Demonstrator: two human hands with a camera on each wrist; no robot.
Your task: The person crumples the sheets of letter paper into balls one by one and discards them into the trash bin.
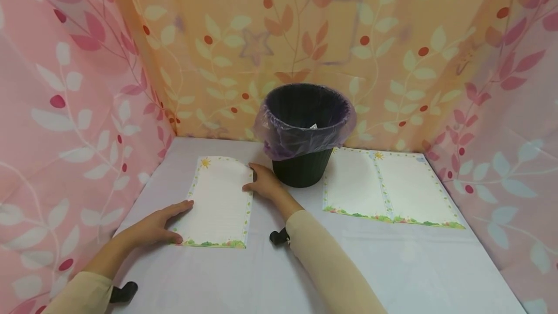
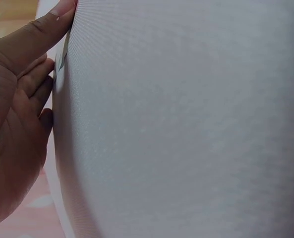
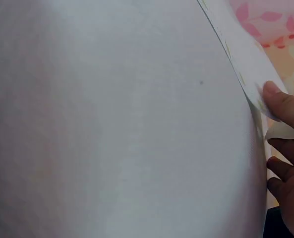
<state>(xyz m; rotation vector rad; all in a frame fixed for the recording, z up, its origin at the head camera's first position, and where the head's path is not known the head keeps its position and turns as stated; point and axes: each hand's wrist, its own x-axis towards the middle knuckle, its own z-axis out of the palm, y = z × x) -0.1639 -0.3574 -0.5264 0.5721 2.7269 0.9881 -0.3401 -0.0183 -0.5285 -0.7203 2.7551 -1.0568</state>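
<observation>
A sheet of decorated paper with a sun in its top corner and a green plant border along the bottom lies on the white table. Its upper right corner is raised a little. There my right hand pinches it; in the right wrist view the thumb is on top of the curling paper, with fingers beneath. My left hand rests at the left edge, its thumb by the lower left corner and its fingers extended over the side. In the left wrist view, the thumb reaches to the paper's edge.
A black bin with a purple plastic liner stands behind my right hand. To its right lie two similar sheets side by side, one nearer the bin and one farther right. Leaf-patterned curtains enclose the table.
</observation>
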